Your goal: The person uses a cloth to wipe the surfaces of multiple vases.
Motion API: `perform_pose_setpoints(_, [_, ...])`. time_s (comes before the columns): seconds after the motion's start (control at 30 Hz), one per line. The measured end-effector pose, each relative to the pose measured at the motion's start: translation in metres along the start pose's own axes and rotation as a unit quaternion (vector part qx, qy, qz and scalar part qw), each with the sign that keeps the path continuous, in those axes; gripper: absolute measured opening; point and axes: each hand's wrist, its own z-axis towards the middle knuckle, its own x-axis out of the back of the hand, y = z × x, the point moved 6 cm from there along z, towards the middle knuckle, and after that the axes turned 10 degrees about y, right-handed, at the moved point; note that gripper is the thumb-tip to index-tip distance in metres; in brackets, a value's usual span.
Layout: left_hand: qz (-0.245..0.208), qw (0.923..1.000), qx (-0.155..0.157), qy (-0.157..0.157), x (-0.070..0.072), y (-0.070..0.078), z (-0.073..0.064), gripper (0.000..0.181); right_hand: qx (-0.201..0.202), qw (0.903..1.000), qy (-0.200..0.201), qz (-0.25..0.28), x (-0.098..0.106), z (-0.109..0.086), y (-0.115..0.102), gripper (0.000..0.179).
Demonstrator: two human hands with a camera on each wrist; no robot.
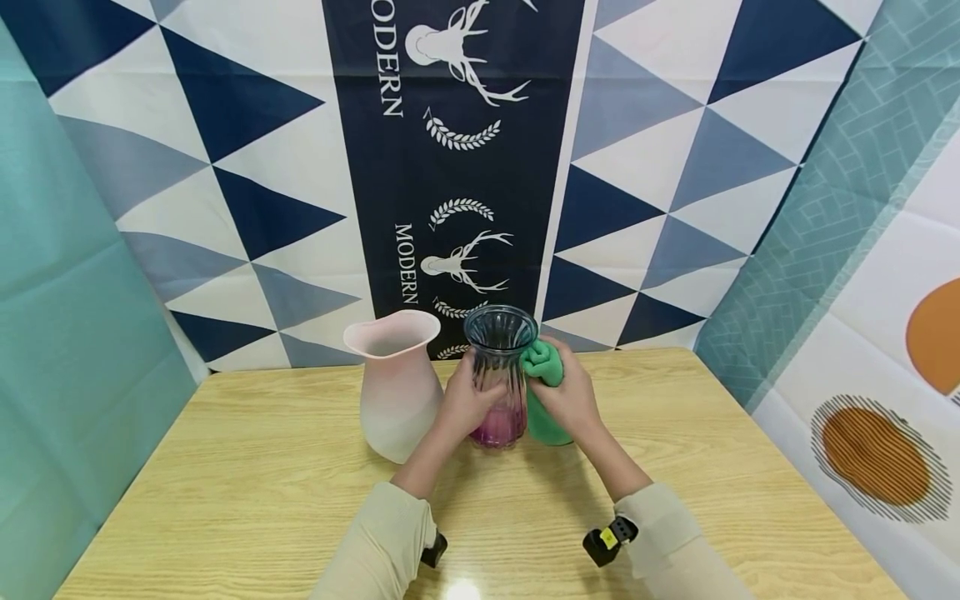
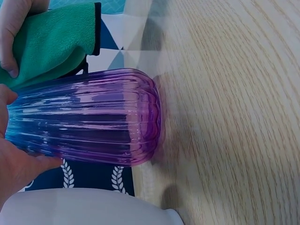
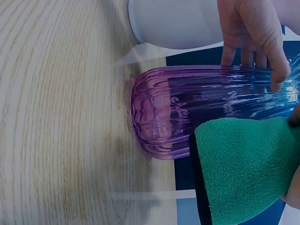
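Observation:
A ribbed glass vase [image 1: 498, 417], blue at the rim and purple at the base, stands upright near the table's back edge. My left hand [image 1: 469, 395] grips its narrow middle from the left, thumb across the front. In my right hand [image 1: 572, 390] is a bunched green cloth [image 1: 547, 421] with a dark edge, held against the vase's right side near the rim. The cloth's lower part hangs down beside the glass, as the right wrist view shows with the cloth [image 3: 248, 164] overlapping the vase [image 3: 187, 103].
A pale pink and white vase [image 1: 397, 392] with a wavy rim stands just left of the glass one. Behind the wooden table [image 1: 262, 483] hangs a patterned cloth backdrop [image 1: 465, 167]. Each wrist carries a small black camera [image 1: 602, 546].

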Motion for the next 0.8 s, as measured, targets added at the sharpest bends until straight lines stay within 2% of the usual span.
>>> perform_pose_setpoints(0.47, [-0.002,1.0000,-0.006,-0.004,-0.001,-0.001,0.001,0.065,0.020,0.9984,-0.034,-0.041,-0.006,-0.005,0.007,0.059])
perform_pose_setpoints(0.8, [-0.005,0.9999,-0.003,-0.010,-0.002,-0.002,0.001,0.067,0.004,0.9957,-0.073,-0.057,-0.009,-0.009,0.018,0.057])
